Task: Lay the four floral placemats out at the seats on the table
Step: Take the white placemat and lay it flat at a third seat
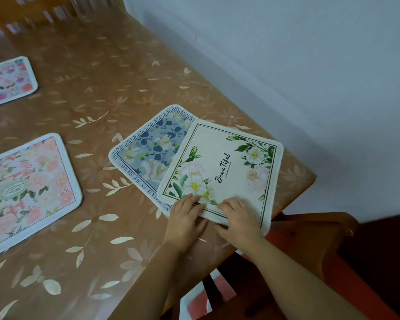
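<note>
A cream placemat with white flowers and the word "Beautiful" lies on top of a blue floral placemat near the table's right corner, covering its right part. My left hand and my right hand both grip the cream mat's near edge, fingers on top of it. A pink floral placemat lies flat at the left. Another pink placemat lies at the far left, cut off by the frame.
The table has a brown cloth with leaf patterns. A white wall runs along its right side. A wooden chair with a red seat stands below my hands. Another wooden chair stands at the far end.
</note>
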